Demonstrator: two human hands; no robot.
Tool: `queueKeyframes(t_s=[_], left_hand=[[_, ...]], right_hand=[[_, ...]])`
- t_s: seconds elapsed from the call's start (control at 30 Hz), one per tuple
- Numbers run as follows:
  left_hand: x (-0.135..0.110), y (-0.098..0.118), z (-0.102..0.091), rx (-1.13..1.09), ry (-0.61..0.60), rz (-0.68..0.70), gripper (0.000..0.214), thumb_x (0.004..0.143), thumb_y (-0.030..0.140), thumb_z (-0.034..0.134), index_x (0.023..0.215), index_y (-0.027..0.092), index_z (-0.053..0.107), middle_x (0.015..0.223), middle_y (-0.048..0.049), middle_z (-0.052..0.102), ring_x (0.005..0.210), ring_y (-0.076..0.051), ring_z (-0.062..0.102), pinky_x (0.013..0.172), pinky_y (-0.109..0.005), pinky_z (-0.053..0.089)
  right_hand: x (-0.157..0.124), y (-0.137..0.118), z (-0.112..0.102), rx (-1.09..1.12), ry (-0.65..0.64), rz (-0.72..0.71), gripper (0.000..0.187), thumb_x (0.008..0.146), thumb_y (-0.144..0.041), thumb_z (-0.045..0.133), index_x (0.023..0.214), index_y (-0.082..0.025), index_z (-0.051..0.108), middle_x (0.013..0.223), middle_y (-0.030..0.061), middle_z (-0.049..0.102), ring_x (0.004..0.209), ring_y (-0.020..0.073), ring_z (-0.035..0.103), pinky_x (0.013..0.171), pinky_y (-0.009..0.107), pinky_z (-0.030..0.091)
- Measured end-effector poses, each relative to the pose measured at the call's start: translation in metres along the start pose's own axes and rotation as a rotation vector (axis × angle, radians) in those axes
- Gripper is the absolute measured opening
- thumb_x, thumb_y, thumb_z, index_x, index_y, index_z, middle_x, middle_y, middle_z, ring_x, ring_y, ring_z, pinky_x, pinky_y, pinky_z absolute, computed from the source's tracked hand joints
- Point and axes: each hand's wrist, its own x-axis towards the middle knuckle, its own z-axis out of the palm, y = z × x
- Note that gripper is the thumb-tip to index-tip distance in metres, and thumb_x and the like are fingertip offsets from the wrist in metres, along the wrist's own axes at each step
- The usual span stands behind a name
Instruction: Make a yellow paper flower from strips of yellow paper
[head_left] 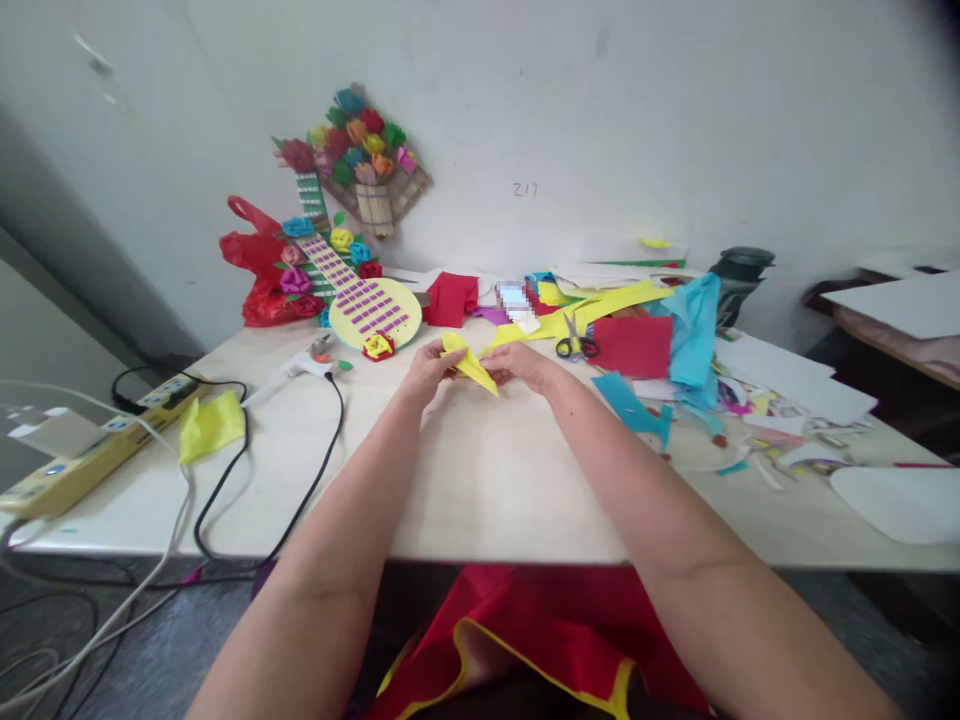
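Note:
Between my two hands, above the middle of the table [510, 490], is a folded piece of yellow crepe paper [471, 366]. My left hand [435, 368] pinches its left side, and my right hand [519, 365] has its fingers closed on the right side. Part of the fingers is hidden behind the paper. Black-handled scissors [576, 338] lie to the right, beyond my right hand. Left of my left hand is a white glue gun [307, 362] with its black cord. A flat yellow paper piece [213, 425] lies farther left.
A paper guitar [375, 308] with paper flowers leans at the back left beside a red plastic bag [259, 265]. A yellow power strip [112, 450] and cords cover the left edge. Red paper [630, 345], blue paper [694, 330], scraps and a dark bottle [739, 280] crowd the right.

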Motion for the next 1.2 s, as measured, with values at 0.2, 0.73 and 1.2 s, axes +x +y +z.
queueKeyframes(t_s=[0.2, 0.73, 1.2], left_hand=[[0.002, 0.004, 0.011, 0.013, -0.002, -0.081, 0.037, 0.056, 0.037, 0.075, 0.078, 0.011, 0.059, 0.066, -0.0037, 0.063, 0.052, -0.009, 0.057, 0.052, -0.021, 0.046], [-0.02, -0.001, 0.05, -0.165, 0.496, -0.222, 0.022, 0.057, 0.017, 0.07, 0.074, 0.008, 0.061, 0.06, -0.0076, 0.064, 0.056, -0.018, 0.063, 0.063, -0.032, 0.052], [-0.021, -0.005, 0.038, -0.144, 0.408, -0.197, 0.021, 0.051, 0.004, 0.056, 0.07, 0.009, 0.064, 0.06, -0.0057, 0.065, 0.059, -0.018, 0.063, 0.065, -0.032, 0.052]], right_hand=[[-0.007, 0.009, 0.007, 0.07, 0.117, -0.081, 0.002, 0.065, -0.011, 0.058, 0.066, -0.012, 0.061, 0.055, -0.0011, 0.061, 0.047, 0.0071, 0.052, 0.047, 0.018, 0.039], [0.006, 0.027, 0.032, -0.653, 0.685, -0.284, 0.015, 0.074, -0.025, 0.054, 0.078, -0.02, 0.067, 0.077, 0.0033, 0.069, 0.072, 0.0161, 0.062, 0.068, 0.026, 0.045], [0.003, 0.031, 0.034, -0.648, 0.641, -0.324, 0.021, 0.074, -0.025, 0.049, 0.068, -0.019, 0.068, 0.069, 0.0008, 0.067, 0.068, 0.0128, 0.056, 0.063, 0.021, 0.039]])
